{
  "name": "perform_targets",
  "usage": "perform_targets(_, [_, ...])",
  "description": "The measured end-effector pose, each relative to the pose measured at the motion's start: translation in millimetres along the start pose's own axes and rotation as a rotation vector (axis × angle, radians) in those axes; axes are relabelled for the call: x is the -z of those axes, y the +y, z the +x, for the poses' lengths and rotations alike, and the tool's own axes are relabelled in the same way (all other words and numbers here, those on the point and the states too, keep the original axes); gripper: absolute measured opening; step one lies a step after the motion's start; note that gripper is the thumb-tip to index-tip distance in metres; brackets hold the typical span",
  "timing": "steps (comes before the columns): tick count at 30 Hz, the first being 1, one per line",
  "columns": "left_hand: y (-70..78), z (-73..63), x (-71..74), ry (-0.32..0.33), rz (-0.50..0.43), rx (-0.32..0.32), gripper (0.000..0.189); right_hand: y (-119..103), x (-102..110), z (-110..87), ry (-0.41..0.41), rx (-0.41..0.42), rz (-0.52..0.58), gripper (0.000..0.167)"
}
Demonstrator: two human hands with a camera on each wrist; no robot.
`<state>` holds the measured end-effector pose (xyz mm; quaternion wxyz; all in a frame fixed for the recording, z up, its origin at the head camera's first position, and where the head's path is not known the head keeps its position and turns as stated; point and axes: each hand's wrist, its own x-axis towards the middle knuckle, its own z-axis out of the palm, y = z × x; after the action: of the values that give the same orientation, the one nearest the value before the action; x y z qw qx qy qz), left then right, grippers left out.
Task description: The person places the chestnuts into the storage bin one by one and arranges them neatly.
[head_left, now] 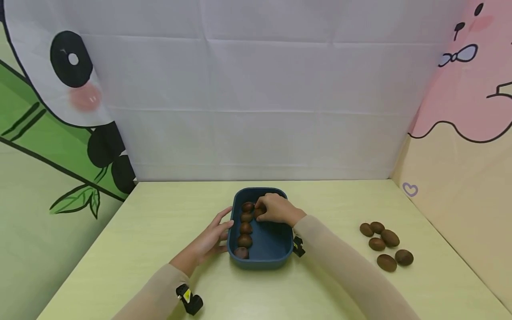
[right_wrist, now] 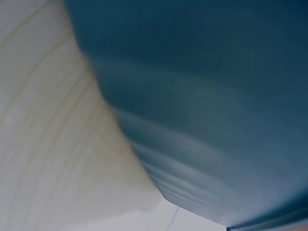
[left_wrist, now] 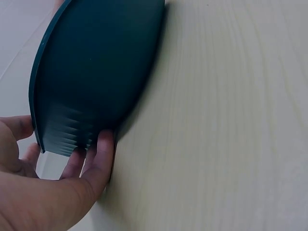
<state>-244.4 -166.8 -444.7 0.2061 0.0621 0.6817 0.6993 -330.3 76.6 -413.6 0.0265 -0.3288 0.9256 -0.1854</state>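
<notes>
Evidently the right hand (head_left: pixel 279 209) pinches a brown oval piece (head_left: pixel 259 212) inside the blue tray (head_left: pixel 266 246), at the far end and just right of the row of five pieces (head_left: pixel 246 228) along the left wall; its long axis is too covered to tell. Opposite, the left hand (head_left: pixel 210 240) rests spread fingers against that wall's outside, grasping no piece, while six loose pieces (head_left: pixel 390 238) lie well apart on the table (head_left: pixel 328 200) to the right, nearer the right arm.
</notes>
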Motion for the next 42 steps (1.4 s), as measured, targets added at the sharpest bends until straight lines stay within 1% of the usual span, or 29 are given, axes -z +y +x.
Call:
perform_targets(2, [-0.4,0.2,-0.2,0.004,-0.002,-0.001,0.061,-0.3,0.4,-0.3,0.004,0.001,0.004,0.035])
perform_targets(8, [0.7,-1.1,1.1,-0.016,0.004,0.000,0.065,-1.7,1.9,0.2,-0.003,0.001,0.013,0.035])
perform_targets(17, [3.7,-3.7,1.4,-0.017,-0.001,-0.004,0.063,-4.2,3.3,0.6,-0.029,-0.011,0.025,0.034])
perform_targets(21, [3.9,-3.8,0.7,-0.010,0.002,0.000,0.062,-4.4,7.6,-1.4,-0.029,0.010,0.034,0.033])
perform_targets(25, [3.9,-3.8,-0.2,-0.006,0.002,0.002,0.061,-1.1,17.2,-8.2,-0.006,0.038,0.042,0.032])
perform_targets(29, [3.7,-3.8,-1.1,0.000,0.003,0.002,0.063,2.1,33.5,-23.0,0.031,0.048,0.045,0.034])
perform_targets(34, [3.3,-3.5,-1.2,0.004,0.002,0.004,0.065,6.4,55.4,-49.3,0.077,0.043,0.026,0.036])
perform_targets(37, [3.8,-3.7,-1.2,0.006,0.005,0.003,0.065,13.6,66.0,-67.2,0.097,0.019,0.016,0.035])
perform_targets(42, [3.9,-4.5,-1.3,0.000,0.004,0.000,0.064,30.1,79.7,-100.2,0.114,-0.058,0.018,0.033])
